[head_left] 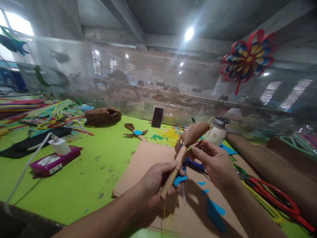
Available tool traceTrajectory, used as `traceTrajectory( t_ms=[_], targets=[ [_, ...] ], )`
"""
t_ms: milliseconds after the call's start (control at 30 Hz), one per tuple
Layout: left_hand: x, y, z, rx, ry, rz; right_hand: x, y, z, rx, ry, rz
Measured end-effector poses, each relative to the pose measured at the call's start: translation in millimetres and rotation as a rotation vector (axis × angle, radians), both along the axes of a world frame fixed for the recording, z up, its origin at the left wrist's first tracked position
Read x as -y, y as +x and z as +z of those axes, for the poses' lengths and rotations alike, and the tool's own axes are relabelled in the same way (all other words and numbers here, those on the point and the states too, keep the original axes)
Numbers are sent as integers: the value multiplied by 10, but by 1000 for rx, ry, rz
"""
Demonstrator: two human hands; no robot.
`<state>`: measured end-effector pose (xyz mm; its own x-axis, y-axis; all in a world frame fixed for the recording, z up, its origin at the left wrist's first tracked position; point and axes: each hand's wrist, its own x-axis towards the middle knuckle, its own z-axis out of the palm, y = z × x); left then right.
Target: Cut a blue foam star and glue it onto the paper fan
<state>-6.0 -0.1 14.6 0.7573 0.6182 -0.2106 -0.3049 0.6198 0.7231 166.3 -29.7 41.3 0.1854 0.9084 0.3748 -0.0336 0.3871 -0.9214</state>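
A brown paper craft [181, 157] with a rolled stem and fanned, pleated pieces at its top is tilted up in front of me. My left hand [156, 180] is closed round its stem, thumb on top. A bit of blue paper [180, 180] shows by the left fingers, and thin yellow strands hang below. With thumb and fingers, my right hand [218, 162] pinches the edge of a pleated piece on the right side. Under both hands lie sheets of brown paper [146, 158]. Behind them a dark blue-handled tool [195, 164] is partly hidden. Blue paper scraps [215, 206] lie below my right hand.
Red-handled scissors [274, 190] lie at right, near a white jar [218, 130]. A similar brown craft with a blue piece [138, 132], a phone [157, 117] and a brown pouch [103, 116] sit behind. At left are a purple power strip [55, 161] and colourful strips [54, 112].
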Motion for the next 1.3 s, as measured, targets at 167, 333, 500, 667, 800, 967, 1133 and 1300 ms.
traceTrajectory(
  t_ms=[167,333,500,667,800,967,1133,1300],
  targets=[
    [1,2,2,15,-6,-10,32,-28,-28,85,33,-63],
    [4,9,-9,10,-23,11,42,-77,-60,109,58,-98],
    [3,23,-46,0,-6,49,1,-73,-88,73,68,-117],
    [14,28,-32,-20,-37,25,-23,-72,-88,25,70,-127],
    [39,43,-5,-17,-41,55,-31,-106,-74,-97,57,-111],
    [40,50,-7,-6,-41,92,-52,-163,-83,-221,38,-157],
    [14,30,-23,20,-91,29,-72,-213,-106,-242,102,-207],
    [-30,30,-70,47,-98,21,-45,-237,-104,-158,192,-204]
  ],
)
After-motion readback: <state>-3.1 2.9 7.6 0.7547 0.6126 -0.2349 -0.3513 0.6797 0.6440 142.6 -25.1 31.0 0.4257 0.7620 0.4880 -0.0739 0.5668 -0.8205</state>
